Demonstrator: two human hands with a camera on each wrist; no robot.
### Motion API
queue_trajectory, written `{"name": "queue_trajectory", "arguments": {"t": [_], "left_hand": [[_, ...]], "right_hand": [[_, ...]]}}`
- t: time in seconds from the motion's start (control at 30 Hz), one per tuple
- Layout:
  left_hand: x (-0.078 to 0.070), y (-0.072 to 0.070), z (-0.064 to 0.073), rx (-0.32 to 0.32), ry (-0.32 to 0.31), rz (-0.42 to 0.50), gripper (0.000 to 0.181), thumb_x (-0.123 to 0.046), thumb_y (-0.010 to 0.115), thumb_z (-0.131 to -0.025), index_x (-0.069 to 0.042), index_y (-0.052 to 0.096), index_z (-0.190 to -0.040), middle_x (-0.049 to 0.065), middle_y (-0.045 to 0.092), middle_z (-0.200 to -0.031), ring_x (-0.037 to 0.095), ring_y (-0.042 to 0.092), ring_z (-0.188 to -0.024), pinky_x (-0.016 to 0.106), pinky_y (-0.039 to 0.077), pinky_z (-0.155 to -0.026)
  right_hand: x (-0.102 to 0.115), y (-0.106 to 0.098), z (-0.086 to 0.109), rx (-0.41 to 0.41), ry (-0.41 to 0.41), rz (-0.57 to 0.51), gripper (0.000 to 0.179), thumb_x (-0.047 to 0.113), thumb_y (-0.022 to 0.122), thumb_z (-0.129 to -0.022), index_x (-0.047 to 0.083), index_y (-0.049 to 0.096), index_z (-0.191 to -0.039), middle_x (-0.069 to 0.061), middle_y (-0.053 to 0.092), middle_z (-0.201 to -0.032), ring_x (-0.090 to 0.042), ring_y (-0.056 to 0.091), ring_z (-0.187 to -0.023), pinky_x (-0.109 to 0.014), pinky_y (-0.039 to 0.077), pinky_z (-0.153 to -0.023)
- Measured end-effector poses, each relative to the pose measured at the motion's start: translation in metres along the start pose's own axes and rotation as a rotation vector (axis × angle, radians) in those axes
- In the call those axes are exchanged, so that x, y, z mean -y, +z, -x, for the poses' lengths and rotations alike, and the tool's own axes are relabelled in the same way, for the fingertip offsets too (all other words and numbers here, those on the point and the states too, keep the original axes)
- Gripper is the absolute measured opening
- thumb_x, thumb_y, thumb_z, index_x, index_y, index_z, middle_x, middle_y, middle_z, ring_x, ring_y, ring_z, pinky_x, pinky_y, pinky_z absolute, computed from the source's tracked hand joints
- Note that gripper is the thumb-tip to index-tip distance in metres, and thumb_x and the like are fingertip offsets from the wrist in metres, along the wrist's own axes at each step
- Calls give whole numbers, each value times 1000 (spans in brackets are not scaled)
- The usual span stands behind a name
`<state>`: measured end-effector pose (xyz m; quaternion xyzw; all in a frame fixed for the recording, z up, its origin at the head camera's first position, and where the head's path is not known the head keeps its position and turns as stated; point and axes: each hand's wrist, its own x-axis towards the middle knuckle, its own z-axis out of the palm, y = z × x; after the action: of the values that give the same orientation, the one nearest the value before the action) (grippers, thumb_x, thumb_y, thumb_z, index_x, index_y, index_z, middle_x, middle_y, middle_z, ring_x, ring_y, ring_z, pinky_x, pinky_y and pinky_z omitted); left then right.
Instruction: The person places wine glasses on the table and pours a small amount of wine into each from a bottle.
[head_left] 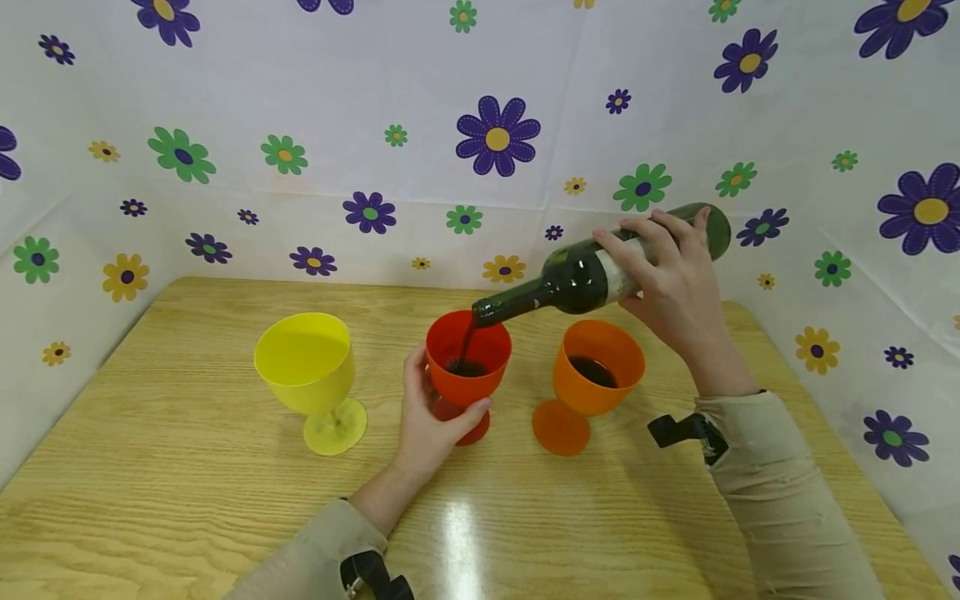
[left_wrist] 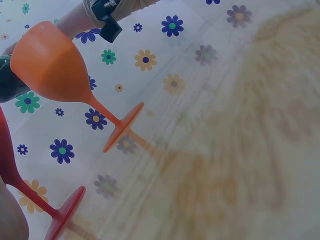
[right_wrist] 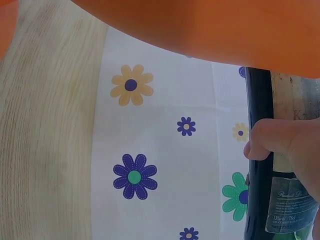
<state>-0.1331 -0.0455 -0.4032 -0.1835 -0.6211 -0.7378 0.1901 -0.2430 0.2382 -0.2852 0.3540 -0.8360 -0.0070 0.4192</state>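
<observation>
My right hand (head_left: 671,279) grips a dark green wine bottle (head_left: 577,279) round its labelled body, tilted neck-down to the left. From its mouth a dark stream runs into the red goblet (head_left: 468,354), where dark liquid (head_left: 467,367) lies at the bottom. Around the lower part of that goblet, my left hand (head_left: 431,425) curls its fingers and thumb while the base stands on the table. Just right of it is an orange goblet (head_left: 573,400) holding dark liquid. In the right wrist view, the thumb presses on the bottle (right_wrist: 260,200) beside its label.
A yellow goblet (head_left: 307,367) with no liquid visible stands left of the red one. All three are on a light wooden table (head_left: 187,483). White cloth (head_left: 420,100) with printed flowers rises behind the table and along its sides.
</observation>
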Motion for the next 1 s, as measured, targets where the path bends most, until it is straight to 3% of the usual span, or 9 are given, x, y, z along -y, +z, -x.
{"name": "queue_trajectory", "arguments": {"t": [0.47, 0.77, 0.87, 1.0], "left_hand": [[0, 0, 0, -6, 5, -4, 80, 7, 76, -73, 4, 27, -136, 14, 49, -131, 29, 50, -115, 36, 42, -98], [28, -4, 1, -4, 39, -6, 85, 6, 79, -71, -7, 29, -140, 10, 49, -133, 29, 50, -115, 38, 42, -98], [30, -5, 1, 0, 51, 0, 84, 2, 79, -73, -10, 30, -140, 8, 50, -133, 27, 50, -116, 38, 42, -99], [22, -3, 0, -1, 45, 9, 82, 4, 78, -73, -6, 30, -139, 10, 50, -132, 29, 50, -115, 38, 41, -99]], "right_hand": [[0, -3, -3, -7, -16, 23, 87, 5, 88, -64, 24, 48, -139, -19, 49, -131, -46, 39, -124, -69, 8, -105], [1, -3, -2, -17, -11, 19, 88, 4, 89, -62, 25, 49, -137, -19, 50, -130, -46, 40, -124, -69, 8, -105], [2, -4, -2, -5, -12, 23, 86, 5, 88, -63, 25, 49, -138, -19, 50, -131, -46, 39, -125, -69, 8, -105], [2, -4, -1, -3, -13, 18, 87, 5, 88, -63, 25, 49, -138, -19, 50, -130, -45, 38, -126, -70, 8, -105]]}}
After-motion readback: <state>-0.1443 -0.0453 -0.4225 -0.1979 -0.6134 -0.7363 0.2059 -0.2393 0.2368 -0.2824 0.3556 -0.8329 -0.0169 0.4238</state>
